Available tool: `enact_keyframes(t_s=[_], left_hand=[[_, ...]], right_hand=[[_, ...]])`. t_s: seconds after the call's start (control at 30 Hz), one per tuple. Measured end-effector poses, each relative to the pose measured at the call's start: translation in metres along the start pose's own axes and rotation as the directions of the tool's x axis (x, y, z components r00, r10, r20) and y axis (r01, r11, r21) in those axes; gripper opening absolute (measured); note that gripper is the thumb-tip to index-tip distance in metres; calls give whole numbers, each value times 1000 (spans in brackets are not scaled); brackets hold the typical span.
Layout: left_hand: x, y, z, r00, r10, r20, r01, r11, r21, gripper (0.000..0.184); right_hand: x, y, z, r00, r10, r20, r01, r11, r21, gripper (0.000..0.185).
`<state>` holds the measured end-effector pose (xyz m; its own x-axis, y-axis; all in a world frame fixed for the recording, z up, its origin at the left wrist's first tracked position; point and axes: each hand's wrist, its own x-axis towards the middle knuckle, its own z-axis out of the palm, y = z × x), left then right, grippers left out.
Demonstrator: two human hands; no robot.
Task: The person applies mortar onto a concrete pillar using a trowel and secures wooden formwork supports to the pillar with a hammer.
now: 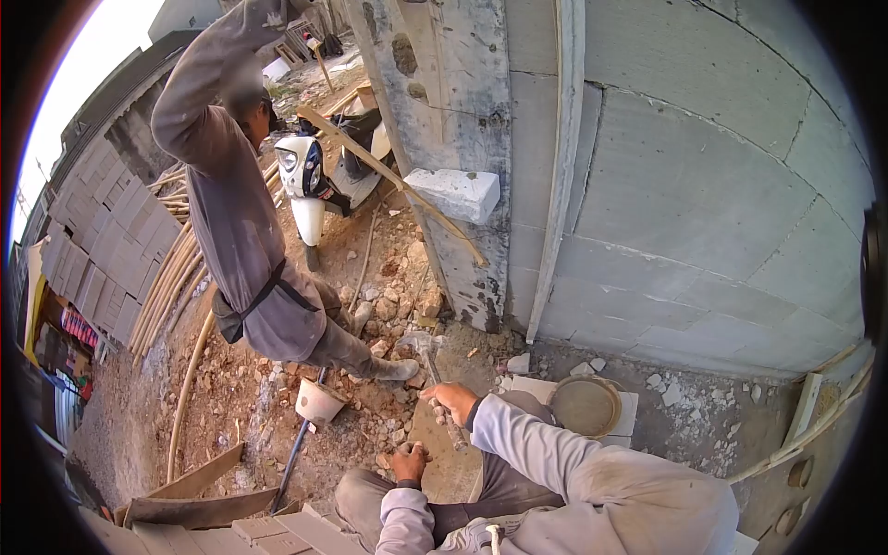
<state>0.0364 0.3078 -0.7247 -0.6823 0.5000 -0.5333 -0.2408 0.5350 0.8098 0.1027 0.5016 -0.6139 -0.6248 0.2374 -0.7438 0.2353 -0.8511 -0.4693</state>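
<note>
The right hand (450, 400) wraps the hammer-like tool (432, 368) mid-handle — probably for control — its head near a co-worker's boot (396, 370). The left hand (409, 461) curls beside a knee (359, 495); whether it holds anything, I cannot tell.

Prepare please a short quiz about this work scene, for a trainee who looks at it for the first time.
1. What does the right hand hold?
A) a bucket
B) a tool with a handle
C) a brick
2. True or false: the left hand is apart from that tool.
3. Fill in the colour: the front mudguard of the scooter is ____.

Key: 1 B; 2 true; 3 white.
</note>
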Motion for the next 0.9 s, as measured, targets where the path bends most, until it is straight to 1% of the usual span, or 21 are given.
enact_keyframes(t_s=[0.1, 0.2, 0.3, 0.33, 0.4, 0.43, 0.47, 0.5, 0.57, 0.6, 0.7, 0.73, 0.8, 0.83, 0.87, 0.9], left_hand=[[0, -4, 3, 999, -38, 27, 39, 999, -17, 24], [3, -8, 2, 999, -51, 1, 51, 998, 29, 25], [6, 4, -1, 1000, -15, -8, 14, 996, -92, 25], [2, 26, 0, 999, 19, -39, -22, 995, -94, 26], [3, 77, 0, 986, 155, -69, -162, 982, -102, 25], [8, 108, 2, 952, 293, -90, -300, 950, -87, 24], [9, 148, 7, 886, 447, -126, -433, 893, 125, 24], [7, 190, 17, 846, 522, -106, -517, 853, 74, 25], [11, 267, 46, 766, 638, -78, -637, 769, 41, 27], [13, 302, 63, 632, 774, -39, -764, 631, 137, 27], [21, 387, 123, 565, 824, 25, -824, 563, 61, 28], [37, 409, 137, 435, 899, 59, -887, 416, 201, 30], [57, 452, 169, 558, 819, 133, -829, 556, 55, 35], [63, 472, 188, 610, 779, 147, -772, 625, -111, 36], [58, 492, 204, 657, 740, 144, -740, 670, -66, 35], [64, 508, 219, 644, 751, 143, -749, 657, -80, 34]], right_hand=[[-10, -2, 6, 1000, -13, 12, 14, 998, -58, 17], [-17, -4, 8, 998, -53, 42, 58, 991, -120, 18], [-21, -4, 10, 992, -122, 25, 125, 978, -170, 18], [-15, -3, 8, 993, -107, 43, 112, 983, -143, 18], [-12, -2, 5, 992, -109, 60, 114, 990, -88, 18], [-12, -2, 4, 992, -110, 69, 114, 992, -60, 18], [-10, -3, 3, 992, -116, 53, 117, 993, -17, 19], [-6, -5, 0, 989, -139, 44, 140, 989, -37, 19], [4, -7, -3, 982, -186, 28, 188, 979, -75, 19], [4, -9, -1, 983, -182, 0, 182, 983, -16, 17], [3, -21, -5, 992, -118, 52, 111, 987, 114, 15], [4, -24, -6, 988, -131, 82, 118, 982, 145, 15], [8, -27, -8, 989, -126, 79, 109, 975, 195, 15], [11, -31, -9, 989, -126, 76, 106, 970, 219, 14], [4, -37, -9, 988, -135, 71, 113, 960, 255, 14], [6, -39, -9, 988, -143, 52, 124, 955, 268, 14]])
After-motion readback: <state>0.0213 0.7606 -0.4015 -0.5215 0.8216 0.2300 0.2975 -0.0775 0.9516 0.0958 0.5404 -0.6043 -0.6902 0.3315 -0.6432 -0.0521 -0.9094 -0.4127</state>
